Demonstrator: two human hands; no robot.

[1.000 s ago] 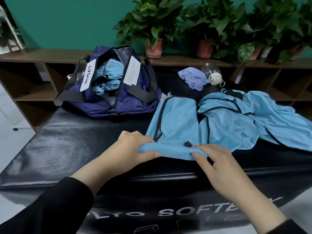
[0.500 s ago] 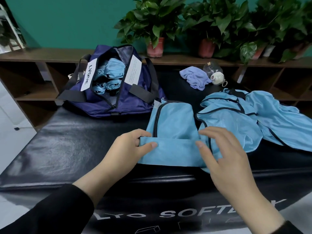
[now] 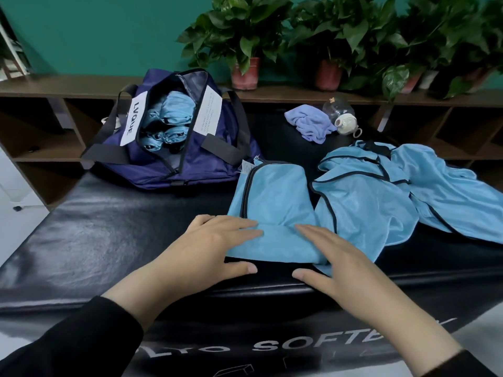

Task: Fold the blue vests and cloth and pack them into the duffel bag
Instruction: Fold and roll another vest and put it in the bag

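Filling the room's middle, a black padded vinyl mat (image 3: 109,235) lies before a teal wall, a brown wooden shelf (image 3: 68,85) and four potted green plants (image 3: 239,31). One open navy duffel bag (image 3: 174,148) holds rolled blue vests; two more light-blue vests (image 3: 394,194) lie loose, near one lavender cloth (image 3: 310,122). Both flat hands, left hand (image 3: 206,248) and right hand (image 3: 337,265), press a folded light-blue vest (image 3: 275,210), gripping nothing.

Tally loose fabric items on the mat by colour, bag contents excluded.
Light blue: 3, namely folded vest, middle vest, right vest
Lavender: 1, the cloth
Total: 4
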